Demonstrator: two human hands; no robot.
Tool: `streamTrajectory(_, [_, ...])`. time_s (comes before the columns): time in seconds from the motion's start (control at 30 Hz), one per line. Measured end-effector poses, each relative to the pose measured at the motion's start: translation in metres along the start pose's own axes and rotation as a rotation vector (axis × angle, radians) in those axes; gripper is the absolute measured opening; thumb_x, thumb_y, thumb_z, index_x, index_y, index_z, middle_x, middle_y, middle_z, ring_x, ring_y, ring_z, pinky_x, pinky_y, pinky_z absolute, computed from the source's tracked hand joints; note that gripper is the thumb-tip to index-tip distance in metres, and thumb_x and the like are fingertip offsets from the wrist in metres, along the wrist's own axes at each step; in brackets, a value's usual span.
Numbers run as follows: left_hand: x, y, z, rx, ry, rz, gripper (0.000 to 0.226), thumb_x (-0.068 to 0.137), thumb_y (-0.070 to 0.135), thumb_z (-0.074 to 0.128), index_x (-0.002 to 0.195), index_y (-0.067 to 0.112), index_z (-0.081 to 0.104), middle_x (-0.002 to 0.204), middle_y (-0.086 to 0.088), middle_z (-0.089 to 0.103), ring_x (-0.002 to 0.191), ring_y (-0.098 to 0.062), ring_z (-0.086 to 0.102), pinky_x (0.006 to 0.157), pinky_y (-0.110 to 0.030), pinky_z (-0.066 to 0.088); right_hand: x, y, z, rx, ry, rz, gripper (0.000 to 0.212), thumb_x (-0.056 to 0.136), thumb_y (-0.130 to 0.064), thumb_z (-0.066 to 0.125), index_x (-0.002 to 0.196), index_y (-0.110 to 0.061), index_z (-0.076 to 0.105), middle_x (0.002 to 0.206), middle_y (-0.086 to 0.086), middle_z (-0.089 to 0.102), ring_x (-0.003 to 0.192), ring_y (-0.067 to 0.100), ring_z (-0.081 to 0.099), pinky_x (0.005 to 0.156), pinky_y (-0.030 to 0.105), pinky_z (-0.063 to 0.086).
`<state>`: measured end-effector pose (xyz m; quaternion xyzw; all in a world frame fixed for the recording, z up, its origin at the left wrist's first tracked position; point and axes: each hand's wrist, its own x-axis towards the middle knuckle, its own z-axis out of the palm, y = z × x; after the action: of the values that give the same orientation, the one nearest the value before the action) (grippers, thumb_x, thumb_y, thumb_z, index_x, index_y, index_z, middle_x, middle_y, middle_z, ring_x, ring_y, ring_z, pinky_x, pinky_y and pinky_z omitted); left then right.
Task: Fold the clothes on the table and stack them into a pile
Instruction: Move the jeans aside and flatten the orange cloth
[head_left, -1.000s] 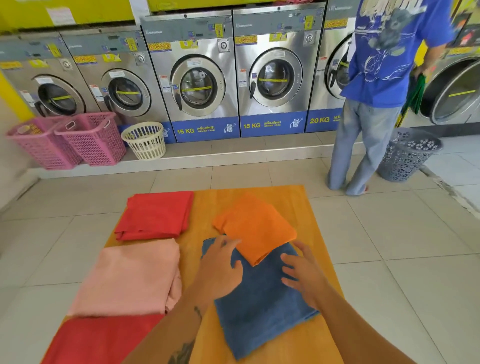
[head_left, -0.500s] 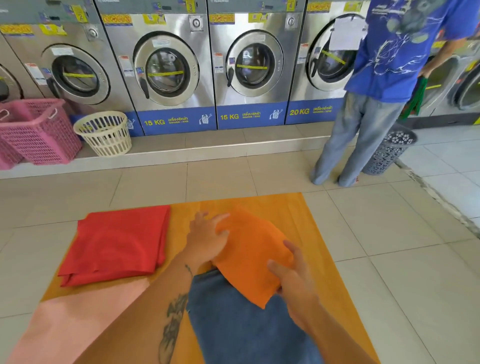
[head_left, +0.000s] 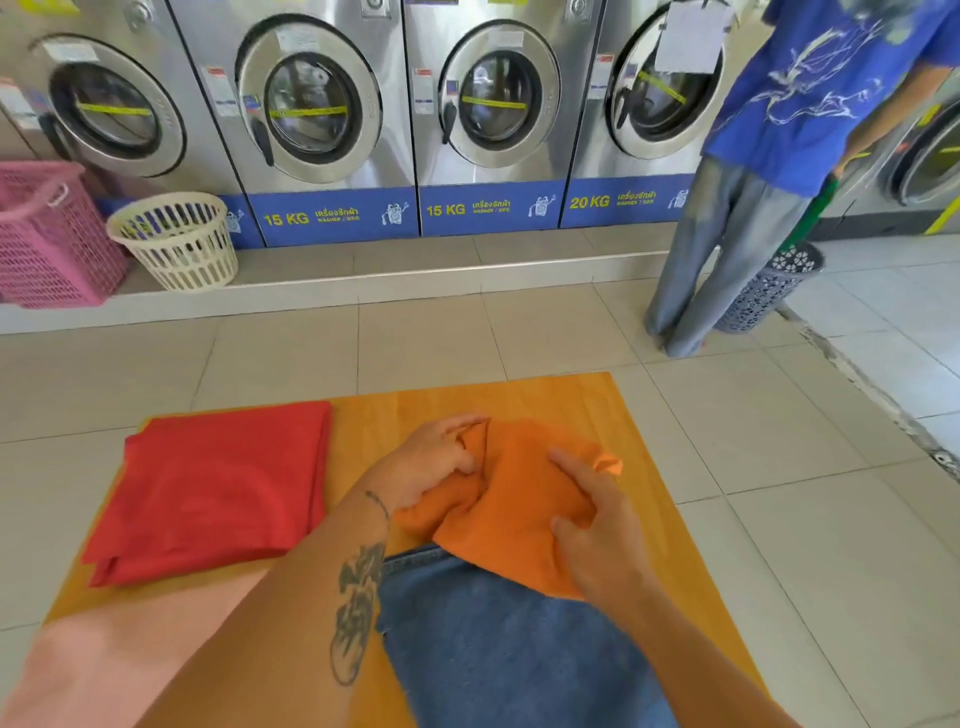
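Both hands are gripping the orange cloth (head_left: 519, 499), left hand (head_left: 434, 462) bunching its left edge, right hand (head_left: 597, 530) pinching the near side, atop the blue denim piece (head_left: 498, 649) on the tabletop (head_left: 613, 410). It seems light, soft and floppy, so I'm judging corners the best hold.

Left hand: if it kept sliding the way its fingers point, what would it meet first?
Likely only more of the orange cloth that the left hand grips, then bare table; depth is uncertain.
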<state>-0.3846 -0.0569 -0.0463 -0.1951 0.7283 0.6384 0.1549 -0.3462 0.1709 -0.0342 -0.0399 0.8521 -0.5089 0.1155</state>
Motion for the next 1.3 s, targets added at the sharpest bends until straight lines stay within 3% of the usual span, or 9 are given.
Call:
streamTrajectory(0.1, [-0.032,0.012,-0.003,-0.024,0.143,0.148,0.07,0.072,-0.005,0.059,0.112,0.053,0.067,0.117,-0.016,0.066,0.098,-0.034,0.066,0.088,-0.051,0.056,-0.007,-0.01,-0.019,-0.035,0.01,-0.079,0.073,0.08,-0.005,0.059,0.129,-0.059,0.048,0.126,-0.017,0.052,0.103,0.005,0.059,0.086,0.037,0.054])
streamTrajectory(0.23, [-0.096,0.034,0.0,0.027,0.273,0.347,0.074,0.072,-0.004,0.057,0.116,0.056,0.064,0.119,0.003,0.065,0.08,-0.002,0.065,0.07,-0.021,0.055,-0.026,-0.025,-0.046,0.016,-0.002,-0.179,0.076,0.078,-0.001,0.059,0.122,-0.063,0.05,0.116,-0.03,0.051,0.094,-0.014,0.054,0.071,0.021,0.047])
streamTrajectory(0.4, [-0.177,0.04,0.023,0.079,0.457,0.516,0.08,0.075,-0.009,0.054,0.126,0.053,0.057,0.12,0.019,0.056,0.092,0.011,0.062,0.062,-0.003,0.044,-0.066,-0.041,-0.072,-0.021,-0.045,-0.363,0.082,0.079,-0.001,0.06,0.128,-0.065,0.041,0.123,-0.043,0.04,0.102,-0.023,0.046,0.078,0.013,0.039])
streamTrajectory(0.53, [-0.224,0.026,0.044,0.096,0.607,0.557,0.093,0.073,-0.014,0.055,0.139,0.05,0.043,0.082,0.028,0.054,0.063,0.004,0.05,0.059,-0.006,0.04,-0.084,-0.049,-0.086,-0.038,-0.095,-0.412,0.096,0.078,0.0,0.06,0.146,-0.053,0.017,0.126,-0.034,0.04,0.099,-0.025,0.045,0.082,0.02,0.039])
streamTrajectory(0.67, [-0.272,-0.003,0.062,0.269,0.771,0.557,0.088,0.075,-0.01,0.057,0.145,0.041,0.04,0.102,-0.003,0.052,0.085,-0.009,0.05,0.079,-0.011,0.038,-0.106,-0.049,-0.087,-0.118,-0.192,-0.443,0.1,0.078,-0.002,0.063,0.146,-0.054,0.011,0.113,-0.03,0.047,0.079,-0.011,0.054,0.058,0.011,0.042])
streamTrajectory(0.73, [-0.298,-0.024,0.068,0.271,0.832,0.542,0.082,0.076,-0.009,0.056,0.144,0.037,0.044,0.091,-0.002,0.046,0.076,-0.007,0.047,0.076,-0.012,0.039,-0.12,-0.046,-0.08,-0.114,-0.281,-0.486,0.096,0.08,0.002,0.062,0.145,-0.056,0.021,0.124,-0.025,0.044,0.09,-0.007,0.054,0.063,0.009,0.044])
streamTrajectory(0.87, [-0.35,-0.068,0.073,0.261,0.95,0.503,0.077,0.074,-0.014,0.055,0.139,0.028,0.053,0.087,-0.005,0.044,0.069,-0.004,0.043,0.072,-0.009,0.04,-0.16,-0.038,-0.049,-0.097,-0.39,-0.496,0.084,0.08,0.005,0.061,0.137,-0.051,0.037,0.114,-0.023,0.05,0.093,-0.002,0.057,0.064,0.011,0.044])
streamTrajectory(1.03, [-0.412,-0.116,0.064,0.221,1.053,0.422,0.078,0.076,-0.011,0.054,0.136,0.04,0.053,0.097,0.0,0.047,0.072,-0.007,0.046,0.071,-0.009,0.042,-0.212,-0.029,-0.005,-0.104,-0.482,-0.485,0.083,0.078,0.004,0.065,0.142,-0.042,0.041,0.122,-0.009,0.053,0.101,0.012,0.055,0.073,0.012,0.039])
streamTrajectory(1.3, [-0.499,-0.186,0.006,0.215,1.103,0.362,0.075,0.08,-0.009,0.052,0.134,0.043,0.052,0.109,0.007,0.048,0.092,-0.001,0.052,0.077,-0.004,0.042,-0.294,-0.042,0.08,-0.022,-0.587,-0.382,0.084,0.076,0.004,0.067,0.139,-0.045,0.043,0.131,-0.015,0.046,0.106,0.001,0.052,0.085,0.012,0.04])
